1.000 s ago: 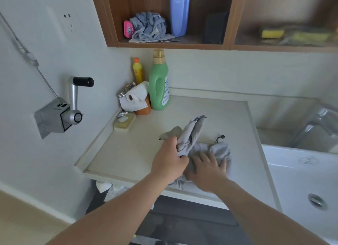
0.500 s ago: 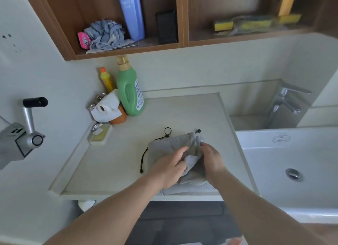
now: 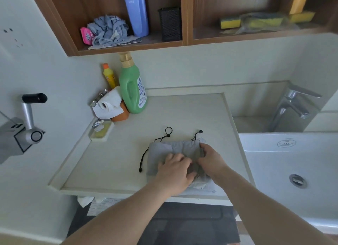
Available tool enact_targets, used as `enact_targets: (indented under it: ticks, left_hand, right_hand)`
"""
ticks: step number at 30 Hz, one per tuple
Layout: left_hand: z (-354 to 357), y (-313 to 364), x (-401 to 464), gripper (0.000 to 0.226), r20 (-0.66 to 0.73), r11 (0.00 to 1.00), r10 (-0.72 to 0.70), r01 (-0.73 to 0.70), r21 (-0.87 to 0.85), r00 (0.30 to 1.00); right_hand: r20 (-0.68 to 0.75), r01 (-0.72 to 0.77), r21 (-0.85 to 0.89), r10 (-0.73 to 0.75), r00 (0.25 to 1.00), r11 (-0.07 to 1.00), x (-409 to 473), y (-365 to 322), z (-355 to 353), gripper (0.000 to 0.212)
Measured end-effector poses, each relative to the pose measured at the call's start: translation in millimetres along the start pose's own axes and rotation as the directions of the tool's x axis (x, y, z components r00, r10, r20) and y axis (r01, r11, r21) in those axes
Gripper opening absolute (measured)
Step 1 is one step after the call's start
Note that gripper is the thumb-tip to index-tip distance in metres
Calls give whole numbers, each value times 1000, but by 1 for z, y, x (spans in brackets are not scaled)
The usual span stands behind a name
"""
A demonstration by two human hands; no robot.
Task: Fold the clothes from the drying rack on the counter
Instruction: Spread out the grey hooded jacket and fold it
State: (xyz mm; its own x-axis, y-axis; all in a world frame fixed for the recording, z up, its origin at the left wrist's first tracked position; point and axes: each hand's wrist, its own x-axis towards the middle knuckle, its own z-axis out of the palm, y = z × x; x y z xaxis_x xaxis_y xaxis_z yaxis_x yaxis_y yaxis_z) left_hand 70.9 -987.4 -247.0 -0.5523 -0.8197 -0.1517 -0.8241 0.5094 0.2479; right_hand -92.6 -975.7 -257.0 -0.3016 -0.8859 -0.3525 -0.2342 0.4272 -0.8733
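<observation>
Left hand (image 3: 173, 173) and right hand (image 3: 210, 159), fingers curled, both pinching folded grey garment (image 3: 161, 153) on desk (image 3: 113, 157)

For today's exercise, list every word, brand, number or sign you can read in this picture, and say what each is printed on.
"AQUAIR": on the tall blue bottle in the wooden shelf; its first letter may be cut off.
Green detergent bottle label: too blurred to read.
Yellow bottle label: blurred.
Pink packet: unreadable.
Round stamp on the sink rim: too small.

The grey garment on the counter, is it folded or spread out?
Folded. The grey garment lies as a compact layered rectangle on the counter, with both hands on it.
</observation>
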Motion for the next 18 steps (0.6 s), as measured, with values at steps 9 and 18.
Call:
enact_targets:
  ticks: [9,18]
  left_hand:
    - [23,5,-4,51,-19,995,-78,79,58,997]
    - [14,-51,-29,52,-295,793,-566,411,-449,770]
  right_hand:
    - [19,325,-629,-404,914,707,-2,-17,30,46]
    - [-57,82,-765,-194,979,639,6,39,29,62]
